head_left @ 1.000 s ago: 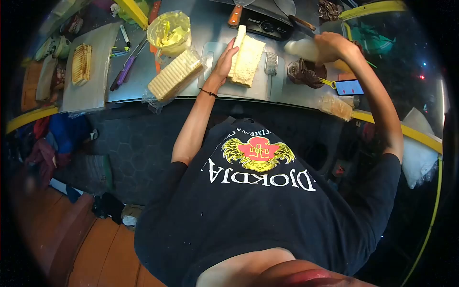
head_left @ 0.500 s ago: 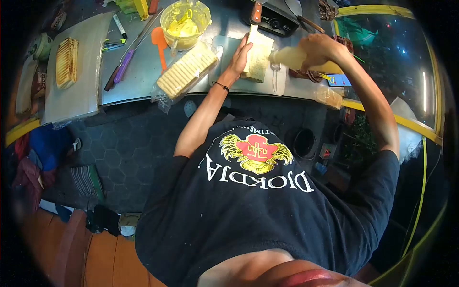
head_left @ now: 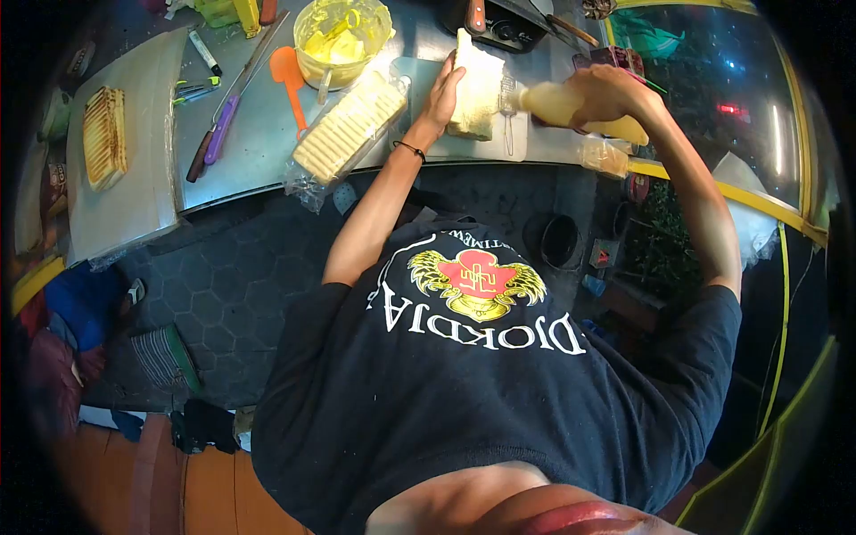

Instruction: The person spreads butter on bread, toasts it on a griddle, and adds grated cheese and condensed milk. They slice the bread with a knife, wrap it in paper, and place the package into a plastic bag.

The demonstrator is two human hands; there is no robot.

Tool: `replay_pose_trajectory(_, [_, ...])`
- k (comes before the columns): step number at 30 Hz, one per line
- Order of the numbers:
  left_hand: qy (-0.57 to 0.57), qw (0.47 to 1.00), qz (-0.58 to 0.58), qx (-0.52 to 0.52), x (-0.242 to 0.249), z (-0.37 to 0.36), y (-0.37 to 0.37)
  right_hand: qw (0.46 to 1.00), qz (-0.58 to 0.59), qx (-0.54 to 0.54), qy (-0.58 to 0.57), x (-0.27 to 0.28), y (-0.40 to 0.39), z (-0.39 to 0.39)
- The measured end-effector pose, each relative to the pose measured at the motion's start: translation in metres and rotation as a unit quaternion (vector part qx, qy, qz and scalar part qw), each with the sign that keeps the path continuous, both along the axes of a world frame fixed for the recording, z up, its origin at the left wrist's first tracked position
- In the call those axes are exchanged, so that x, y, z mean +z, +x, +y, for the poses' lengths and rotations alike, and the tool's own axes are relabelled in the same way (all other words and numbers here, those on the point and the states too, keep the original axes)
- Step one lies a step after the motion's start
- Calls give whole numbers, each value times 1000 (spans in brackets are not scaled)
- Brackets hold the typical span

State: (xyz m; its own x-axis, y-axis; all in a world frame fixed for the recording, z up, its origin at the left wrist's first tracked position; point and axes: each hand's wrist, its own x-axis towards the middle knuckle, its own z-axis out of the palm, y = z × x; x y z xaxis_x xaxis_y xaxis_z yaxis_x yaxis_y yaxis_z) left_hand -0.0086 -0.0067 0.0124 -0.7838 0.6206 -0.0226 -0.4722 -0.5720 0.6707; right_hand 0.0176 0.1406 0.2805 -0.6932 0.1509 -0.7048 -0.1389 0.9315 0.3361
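Holding: the right hand [head_left: 611, 94] is gripping a pale squeeze bottle [head_left: 571, 109], fingers wrapped tight round its body; the bottle is lying nearly level, its nozzle end pointing toward the bread
Steadying: the left hand [head_left: 443, 89] is pressing against the near side of the split bread loaf [head_left: 477, 85], fingers held together and stretched flat along it; a thin dark band is sitting on the wrist
Bread position: the loaf is lying opened on a pale cutting board [head_left: 517, 147] on the metal counter [head_left: 259, 134], between the two hands, its cut face turned up
Bottle position: the bottle is hovering just beside the right edge of the loaf, above a small metal grater [head_left: 508, 111] that is lying on the board
Left of the loaf: a long bagged loaf of ridged bread [head_left: 349, 125] is lying slantwise, just beside the left forearm; its plastic wrap is trailing over the counter edge
Back of the counter: a bowl lined with plastic and holding yellow spread [head_left: 343, 40] is standing behind the bagged loaf; an orange spatula [head_left: 290, 76] is lying near it
Tools: a purple-handled knife [head_left: 214, 138] is lying further left, well apart from the hands
Far left: a toasted ridged sandwich [head_left: 104, 136] is resting on a large pale board [head_left: 143, 196]
Right edge: a small clear bag [head_left: 602, 156] is lying at the counter's rim below the bottle
Person: wearing a dark shirt with a winged red emblem
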Motion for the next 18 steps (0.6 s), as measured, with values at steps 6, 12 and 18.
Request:
replay_pose_trajectory(6, [20,1000,5,-2,-6,1,-1,998,33,17,-46,-15,16,20])
replay_pose_trajectory(12, [-5,1000,9,-1,-6,1,-2,999,-16,-52,5,-1,5,-6])
replay_pose_trajectory(18, [32,999,-3,-14,-9,5,-1,996,-19,-77,41,-7,-9,1])
